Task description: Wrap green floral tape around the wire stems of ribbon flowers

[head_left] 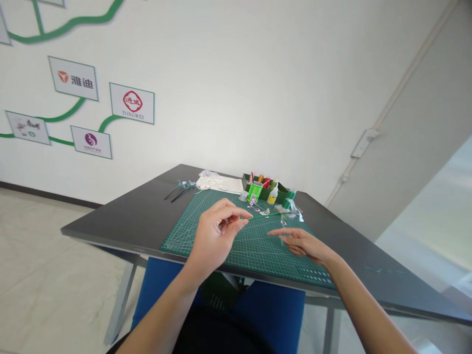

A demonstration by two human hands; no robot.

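My left hand [217,228] is closed in a pinch on one end of a thin green flower stem [271,215] above the cutting mat [250,246]. The stem points right, towards a pale blue-white flower [294,211] whose outline partly merges with the things behind it. Lower and to the right is my right hand [302,244], its index finger stretched out and the other fingers curled in. A faint narrow strip seems to run down to those curled fingers, too thin to make out. Small white cut pieces [264,212] lie on the mat beyond the hands.
At the mat's back stand a green can [255,191], a yellow-labelled glue bottle [273,195] and a dark green box [283,192] holding several spools. White sheets [230,184] and two dark-stemmed blue flowers [180,189] lie back left on the black table [136,216]. A wall [236,98] rises behind.
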